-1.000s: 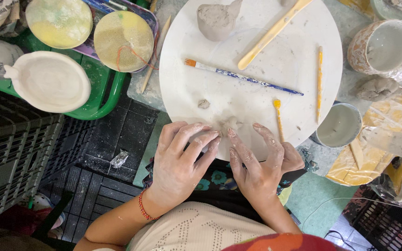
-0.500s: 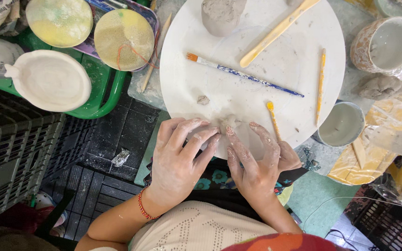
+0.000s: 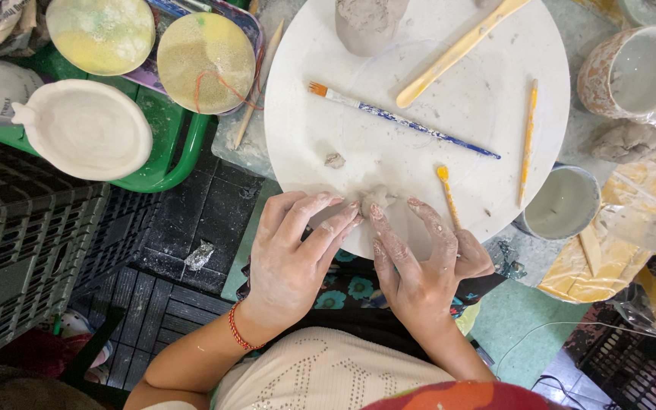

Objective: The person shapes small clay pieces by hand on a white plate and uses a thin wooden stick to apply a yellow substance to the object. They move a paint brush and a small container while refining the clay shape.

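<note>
Change since half a second ago: my hands have drawn their fingers closer together, uncovering more of the small clay lump (image 3: 377, 199), which was largely hidden under them before; the board and tools have not shifted. Item one, left hand (image 3: 291, 254): flat, fingers extended and lightly spread, tips touching the left side of the lump; red string bracelet (image 3: 237, 332) at the wrist. Item two, right hand (image 3: 419, 262): fingers extended, clay-smeared, forefinger tip against the right side of the lump; neither hand is closed around it. Item three, the lump itself: grey, sitting on the near edge of the round white board (image 3: 358, 99), pressed between the fingertips of both hands. Item four, on the board: blue-handled paintbrush (image 3: 404, 120) lying across the middle, flat wooden modelling stick (image 3: 457, 52) at the far side, thin yellow tool (image 3: 528, 140) to the right, short yellow tool (image 3: 447, 193) just beside the right fingers, a clay crumb (image 3: 334, 160), and a larger clay mass (image 3: 366, 21) at the far edge. Item five, on the tabletop: patterned mug (image 3: 632, 72), grey bowl (image 3: 563, 203), white oval dish (image 3: 85, 129) on a green tray (image 3: 168, 163), two yellow-green discs (image 3: 205, 62).
</note>
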